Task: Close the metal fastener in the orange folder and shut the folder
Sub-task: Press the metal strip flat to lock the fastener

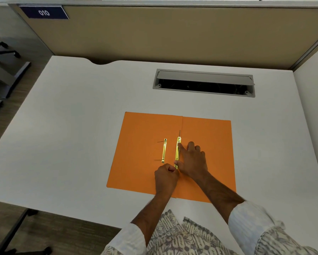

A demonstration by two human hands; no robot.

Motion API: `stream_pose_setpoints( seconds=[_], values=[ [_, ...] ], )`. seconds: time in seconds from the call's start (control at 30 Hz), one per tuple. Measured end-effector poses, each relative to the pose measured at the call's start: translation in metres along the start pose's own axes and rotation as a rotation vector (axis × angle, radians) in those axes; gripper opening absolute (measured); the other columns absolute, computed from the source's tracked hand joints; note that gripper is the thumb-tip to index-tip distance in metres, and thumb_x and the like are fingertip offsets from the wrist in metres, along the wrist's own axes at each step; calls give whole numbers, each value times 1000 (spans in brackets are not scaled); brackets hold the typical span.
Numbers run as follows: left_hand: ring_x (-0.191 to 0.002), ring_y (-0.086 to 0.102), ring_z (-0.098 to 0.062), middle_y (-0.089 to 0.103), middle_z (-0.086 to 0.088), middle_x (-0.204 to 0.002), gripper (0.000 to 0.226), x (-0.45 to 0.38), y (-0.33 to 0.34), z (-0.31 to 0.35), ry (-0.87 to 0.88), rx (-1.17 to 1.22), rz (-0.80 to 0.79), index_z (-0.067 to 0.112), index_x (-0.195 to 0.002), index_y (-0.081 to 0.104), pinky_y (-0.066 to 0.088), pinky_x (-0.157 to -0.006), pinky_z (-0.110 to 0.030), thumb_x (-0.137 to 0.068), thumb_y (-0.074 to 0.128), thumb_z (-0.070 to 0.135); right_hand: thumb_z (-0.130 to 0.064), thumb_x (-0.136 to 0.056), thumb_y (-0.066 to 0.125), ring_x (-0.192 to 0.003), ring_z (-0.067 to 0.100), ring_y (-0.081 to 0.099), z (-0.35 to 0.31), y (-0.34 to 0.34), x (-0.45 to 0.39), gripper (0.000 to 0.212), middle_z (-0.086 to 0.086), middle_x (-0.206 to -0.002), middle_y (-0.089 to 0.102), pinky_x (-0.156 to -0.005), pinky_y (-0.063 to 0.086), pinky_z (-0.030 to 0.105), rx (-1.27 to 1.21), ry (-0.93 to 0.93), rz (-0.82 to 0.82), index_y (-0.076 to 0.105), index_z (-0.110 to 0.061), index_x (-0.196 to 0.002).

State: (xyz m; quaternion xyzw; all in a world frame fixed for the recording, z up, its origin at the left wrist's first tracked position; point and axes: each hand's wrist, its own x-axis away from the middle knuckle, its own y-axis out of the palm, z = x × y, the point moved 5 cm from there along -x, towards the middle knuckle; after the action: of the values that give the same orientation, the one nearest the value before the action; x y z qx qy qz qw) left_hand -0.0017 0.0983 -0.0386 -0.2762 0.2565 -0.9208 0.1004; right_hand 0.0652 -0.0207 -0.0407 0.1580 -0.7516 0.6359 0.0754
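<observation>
An orange folder (145,148) lies open and flat on the white desk (81,126). Near its centre fold a gold metal fastener bar (177,151) runs lengthwise, with a thin prong sticking out past its far end. A second gold fastener piece (164,150) with two thin prongs pointing left lies on the left flap. My right hand (192,159) rests flat on the right flap, its index finger and thumb against the bar. My left hand (166,178) is curled in a fist at the bar's near end, fingertips pinching there.
A grey cable tray (204,83) with its lid tipped up is set into the desk behind the folder. A beige partition (172,34) with a blue "010" label (44,12) closes the back. Chair legs (1,50) stand on the floor at left.
</observation>
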Motion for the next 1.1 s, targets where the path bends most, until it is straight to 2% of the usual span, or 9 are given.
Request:
stream_pose_setpoints(
  seconds=[0.17, 0.33, 0.53, 0.73, 0.83, 0.87, 1.0, 1.1],
  values=[
    [-75, 70, -22, 77, -8, -79, 9, 3, 6, 1, -14, 25, -16, 5, -82, 78, 53, -70, -30, -83, 69, 8, -58, -83, 63, -113, 33, 48, -1, -2, 0, 77, 13, -129, 44, -90, 47, 45, 10, -5, 1, 31, -26, -146],
    [-74, 68, -20, 75, -5, -79, 9, 2, 1, 0, -24, -28, 9, 6, -80, 76, 49, -68, -24, -82, 68, 10, -58, -84, 62, -115, 32, 48, 0, -1, 0, 77, 12, -131, 44, -91, 48, 45, 11, -8, -1, 30, -26, -146],
    [-66, 69, -25, 71, -5, -73, 7, -3, -3, -4, -21, -90, -4, 10, -75, 67, 58, -64, -35, -79, 69, 15, -60, -83, 63, -112, 31, 49, 2, 0, 0, 78, 11, -128, 46, -90, 48, 44, 2, -24, 6, 31, -28, -146],
    [-66, 67, -17, 69, 3, -69, 19, -13, -18, -22, 18, -113, -73, 21, -72, 63, 50, -60, -27, -84, 74, 31, -67, -80, 60, -112, 29, 48, 7, 6, -1, 84, 10, -127, 44, -89, 47, 43, 26, -71, -22, 27, -28, -148],
    [-70, 61, -14, 63, 10, -70, 14, -19, -54, -40, 20, -76, 56, 18, -79, 65, 39, -56, -17, -90, 70, 27, -71, -77, 58, -113, 29, 46, 10, 7, 3, 91, 8, -129, 43, -91, 46, 43, 33, -96, -27, 23, -29, -150],
    [-72, 62, -16, 63, 9, -72, 12, -21, -69, -48, 11, -67, 109, 16, -81, 66, 39, -57, -18, -90, 69, 24, -73, -77, 57, -114, 29, 45, 11, 9, 5, 91, 8, -131, 42, -92, 45, 43, 36, -108, -29, 23, -30, -149],
    [-88, 64, -34, 68, -13, -92, 9, -25, -126, -79, -50, -97, 294, 9, -89, 69, 50, -73, -35, -90, 67, 17, -76, -73, 57, -130, 35, 38, 13, 20, 27, 93, 11, -148, 36, -101, 40, 49, 63, -156, -27, 27, -31, -149],
    [-103, 57, -44, 60, -23, -109, 23, -22, -161, -101, -169, -277, 432, 9, -102, 68, 50, -87, -51, -85, 73, 25, -76, -70, 59, -143, 36, 25, 12, 33, 44, 99, 13, -158, 24, -110, 31, 52, 69, -167, -62, 23, -31, -151]
  ],
)
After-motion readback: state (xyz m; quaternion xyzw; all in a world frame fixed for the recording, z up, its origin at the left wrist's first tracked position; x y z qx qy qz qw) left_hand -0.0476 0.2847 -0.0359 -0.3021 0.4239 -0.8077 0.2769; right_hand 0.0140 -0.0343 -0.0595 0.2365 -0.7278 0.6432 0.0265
